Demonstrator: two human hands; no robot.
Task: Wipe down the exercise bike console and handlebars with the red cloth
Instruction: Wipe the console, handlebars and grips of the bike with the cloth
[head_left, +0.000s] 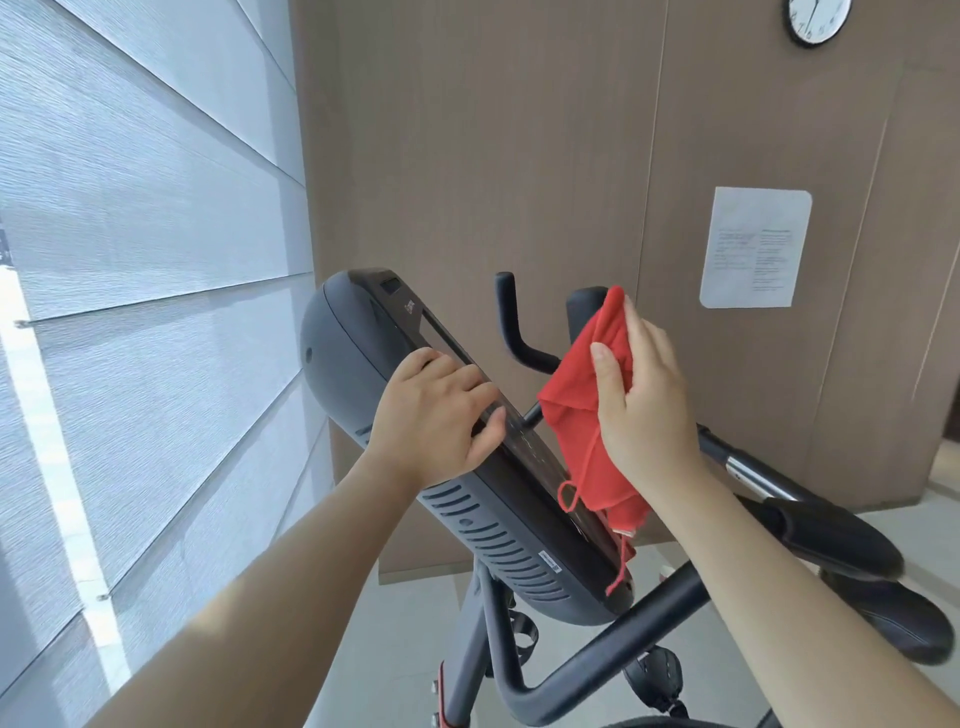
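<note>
The console (483, 525) is being gripped by the left hand (436, 415), the red cloth (582, 415) by the right hand (644, 400); the handlebars (613, 639) are likely not wiped yet.

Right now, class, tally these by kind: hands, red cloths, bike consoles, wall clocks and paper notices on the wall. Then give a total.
hands: 2 (left hand, right hand)
red cloth: 1
console: 1
wall clock: 1
paper notice: 1
total: 6
</note>
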